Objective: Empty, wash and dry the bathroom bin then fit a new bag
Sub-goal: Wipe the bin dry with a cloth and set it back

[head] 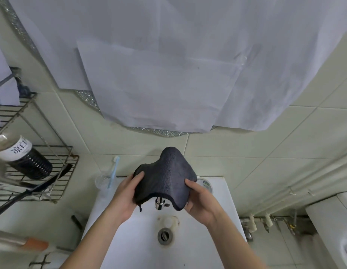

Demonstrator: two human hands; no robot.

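Observation:
A dark grey cloth (168, 177) is draped over the tap above the white sink (114, 239). My left hand (126, 197) grips the cloth's left side, thumb on top. Gripping its right side is my right hand (199, 202), thumb pressed on the fabric. Only the chrome spout tip (159, 203) shows under the cloth. The drain (165, 235) lies below it in the basin. No bin or bag is in view.
A wire rack (42, 171) on the left wall holds a dark bottle (25, 160). A clear cup with a blue toothbrush (113, 171) stands at the sink's back left, a round tub (206, 186) at back right. White sheets (168, 65) cover the wall above. Pipes (265, 224) run on the right.

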